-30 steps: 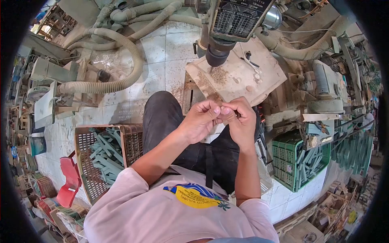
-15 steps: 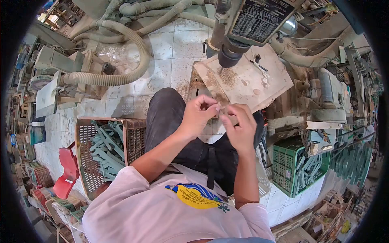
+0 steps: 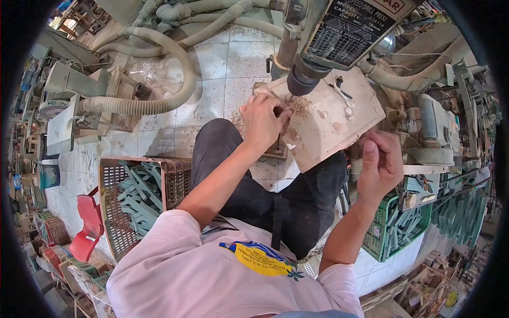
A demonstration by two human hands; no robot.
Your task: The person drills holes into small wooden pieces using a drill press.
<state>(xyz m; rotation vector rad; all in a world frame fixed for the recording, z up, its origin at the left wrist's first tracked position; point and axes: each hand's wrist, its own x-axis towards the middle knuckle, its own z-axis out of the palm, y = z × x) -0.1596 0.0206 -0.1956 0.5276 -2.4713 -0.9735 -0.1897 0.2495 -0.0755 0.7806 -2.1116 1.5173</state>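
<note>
Over the left edge of a pale wooden board (image 3: pixel 339 119) is my left hand (image 3: pixel 263 121), its thumb and fingers pinched together beside a patch of wood shavings (image 3: pixel 300 106). Whatever sits between those fingertips is hidden. My right hand (image 3: pixel 379 164) is raised off the board's right edge, fingers curled in and thumb pressed against them; I cannot make out anything inside it. A drill press (image 3: pixel 347 34) stands above the board, its dark chuck (image 3: pixel 303 82) just beyond my left hand. A small dark tool (image 3: pixel 339 85) lies on the board's far side.
To my left, a brown crate (image 3: pixel 177 183) holds many grey-green sticks (image 3: pixel 139 193), with a red chair (image 3: pixel 86 228) beside it. A green crate (image 3: pixel 376 233) of similar sticks stands at right. Ribbed hoses (image 3: pixel 180 58) cross the tiled floor. Another machine (image 3: pixel 435 122) is at far right.
My hands were close together over my lap, fingertips nearly touching. They have parted: the left moved forward to the board's left side, the right moved out to the right.
</note>
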